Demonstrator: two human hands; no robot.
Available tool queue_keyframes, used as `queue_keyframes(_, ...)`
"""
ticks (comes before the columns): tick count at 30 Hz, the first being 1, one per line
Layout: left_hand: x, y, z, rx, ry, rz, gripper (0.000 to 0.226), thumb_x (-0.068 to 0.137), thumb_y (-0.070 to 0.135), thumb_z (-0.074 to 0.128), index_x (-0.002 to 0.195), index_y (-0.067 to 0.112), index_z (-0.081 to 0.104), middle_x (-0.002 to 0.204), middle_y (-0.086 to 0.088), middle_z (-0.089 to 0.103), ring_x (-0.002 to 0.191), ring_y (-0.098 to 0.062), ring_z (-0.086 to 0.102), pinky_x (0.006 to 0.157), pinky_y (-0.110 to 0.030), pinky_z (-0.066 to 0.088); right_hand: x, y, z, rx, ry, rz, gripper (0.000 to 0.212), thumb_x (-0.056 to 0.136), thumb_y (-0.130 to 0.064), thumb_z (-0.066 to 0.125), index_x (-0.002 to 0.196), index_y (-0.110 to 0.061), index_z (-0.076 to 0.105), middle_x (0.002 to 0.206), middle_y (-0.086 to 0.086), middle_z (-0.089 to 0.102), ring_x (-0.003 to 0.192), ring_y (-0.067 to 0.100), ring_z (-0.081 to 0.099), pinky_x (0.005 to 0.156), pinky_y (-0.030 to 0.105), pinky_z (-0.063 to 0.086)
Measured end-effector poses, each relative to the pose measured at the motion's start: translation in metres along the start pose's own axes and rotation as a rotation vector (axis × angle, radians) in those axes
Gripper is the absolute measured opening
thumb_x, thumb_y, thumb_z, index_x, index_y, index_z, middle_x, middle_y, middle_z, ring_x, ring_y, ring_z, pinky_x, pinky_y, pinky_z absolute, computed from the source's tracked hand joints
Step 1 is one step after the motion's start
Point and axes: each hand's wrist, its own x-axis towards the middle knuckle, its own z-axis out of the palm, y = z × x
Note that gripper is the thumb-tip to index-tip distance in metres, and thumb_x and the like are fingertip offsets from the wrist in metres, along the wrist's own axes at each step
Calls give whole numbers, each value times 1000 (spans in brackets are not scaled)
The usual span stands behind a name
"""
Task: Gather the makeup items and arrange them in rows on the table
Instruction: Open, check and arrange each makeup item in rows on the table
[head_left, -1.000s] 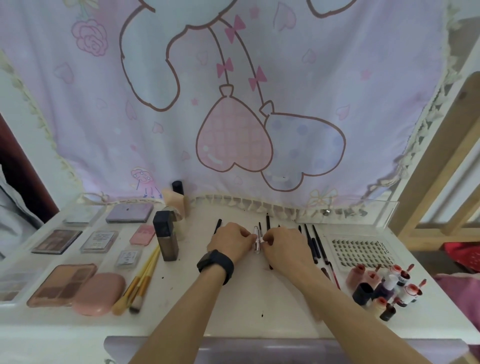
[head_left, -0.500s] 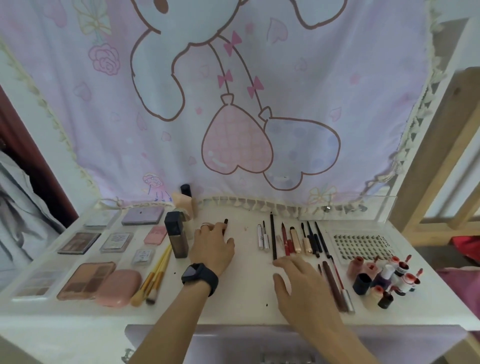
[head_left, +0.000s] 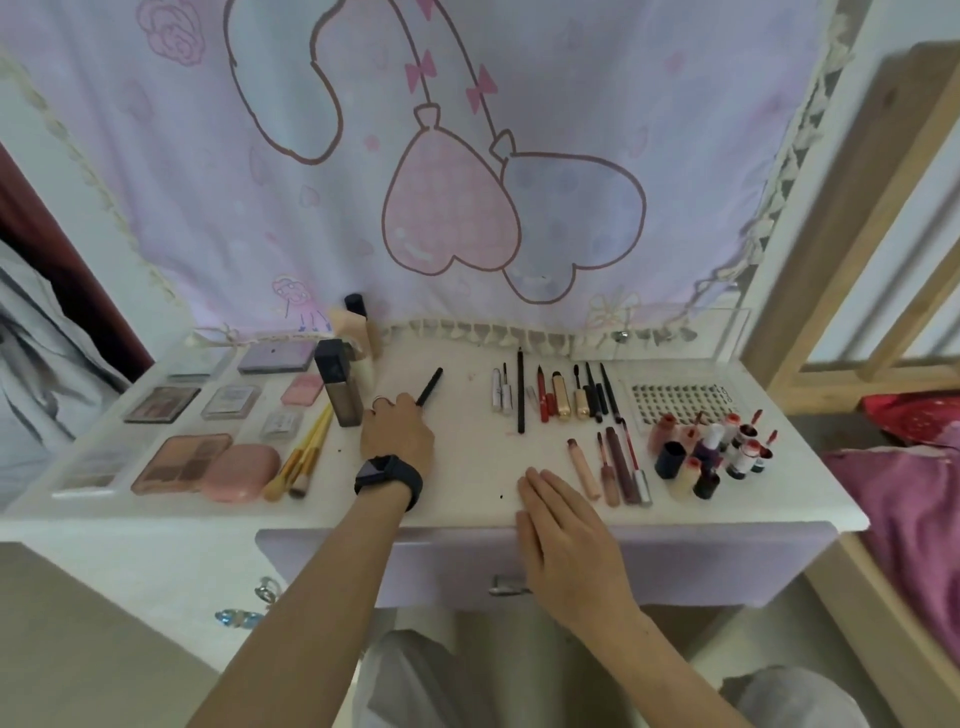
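Pink and brown palettes (head_left: 182, 462) in neat rows at the far left of the tabletop (head_left: 467, 467), yellow-handled brushes (head_left: 304, 457) just beside them. Next over, a tall dark bottle (head_left: 340, 384), upright, right against the knuckles of the left hand (head_left: 397, 431) or very nearly so.

Likeliest trouble right there: easy to topple with a sideways swing of the knuckles or the watch (head_left: 387, 480), then down onto brushes and palettes, spoiling rows already laid.

Left hand curled, apparently pinching the near end of a black pencil (head_left: 430, 385); thumb hidden, so grip not certain. Pencil slanting up and to the right from those fingertips, alone on bare tabletop, well apart from the row of pencils and tubes (head_left: 560, 395) further right.

Second hazard: thin and round, so prone to rolling once set down, or to nudging that tidy row out of line on arrival. Probably best laid parallel at the row's left end, judging from the gap.

Further right, at the front edge, right hand (head_left: 566, 525) flat, fingers straight and together, holding nothing, partly overhanging the edge. Near its fingertips on the right, a second short row of lip tubes (head_left: 621, 467); one careless sweep enough to scatter them.

Beyond, a lash tray (head_left: 675, 402) and a crowded cluster of small bottles (head_left: 709, 447), tip-prone if bumped.
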Motion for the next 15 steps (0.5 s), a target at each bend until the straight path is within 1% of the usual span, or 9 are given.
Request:
queue_keyframes(3, -19, -4, -3, -238, 35, -70, 25, 105, 18, 40, 116, 7, 59, 116, -19, 55, 100, -37, 53, 87, -40, 41, -1, 1, 3, 44, 12, 0, 45, 102, -28, 42, 128, -2, 68, 134, 10, 66, 129, 24, 60, 111, 37, 44)
queue_keyframes(5, -38, -8, -5, -415, 68, -97, 25, 104, 21, 44, 118, 10, 61, 114, -14, 54, 96, -32, 54, 84, -34, 40, -2, 1, 5, 51, 16, -2, 45, 102, -28, 43, 129, -2, 67, 135, 10, 65, 129, 24, 59, 112, 37, 43)
queue_keyframes(7, -60, -11, -6, -577, 88, -90, 23, 103, 22, 48, 119, 14, 63, 109, -7, 54, 93, -23, 52, 84, -28, 37, -3, 2, 6, 70, 24, 10, 42, 101, -26, 48, 130, -2, 67, 135, 11, 65, 130, 25, 59, 112, 39, 44)
queue_keyframes(9, -78, -14, -9, -694, 89, -70, 20, 102, 23, 50, 117, 18, 63, 107, -1, 55, 91, -11, 52, 85, -24, 39, -3, 3, 6, 86, 30, 16, 39, 99, -21, 55, 130, -1, 67, 135, 11, 65, 130, 25, 59, 112, 38, 44)
queue_keyframes(10, -85, -16, -11, -737, 81, -63, 20, 102, 23, 51, 117, 20, 64, 108, 1, 56, 92, -5, 52, 84, -20, 40, -3, 2, 5, 94, 24, 17, 37, 99, -19, 57, 130, -1, 66, 136, 11, 64, 130, 26, 59, 113, 38, 42)
queue_keyframes(12, -97, -17, -15, -794, 58, -43, 19, 102, 24, 52, 116, 23, 64, 108, 5, 58, 95, -1, 54, 78, -10, 39, -1, 0, 1, 140, 1, 47, 35, 99, -17, 62, 131, -3, 66, 138, 8, 63, 132, 23, 56, 115, 34, 37)
queue_keyframes(13, -103, -17, -17, -810, 47, -20, 17, 102, 25, 53, 115, 24, 64, 107, 8, 60, 95, 1, 55, 75, -6, 39, 0, -2, -3, 205, -19, 94, 35, 99, -19, 63, 132, -6, 66, 139, 4, 63, 133, 16, 54, 115, 32, 36)
queue_keyframes(14, -108, -16, -19, -816, 38, 17, 15, 101, 25, 54, 113, 27, 64, 106, 11, 62, 94, 3, 56, 74, -4, 39, 3, -3, -8, 306, -44, 163, 35, 99, -25, 64, 131, -11, 67, 137, -4, 62, 132, 3, 50, 114, 29, 37)
queue_keyframes(15, -114, -14, -21, -810, 28, 66, 14, 101, 24, 55, 110, 29, 64, 104, 13, 64, 94, 4, 56, 73, -4, 40, 6, -5, -16, 428, -73, 241, 35, 99, -34, 62, 129, -18, 67, 132, -12, 62, 126, -13, 44, 109, 25, 41)
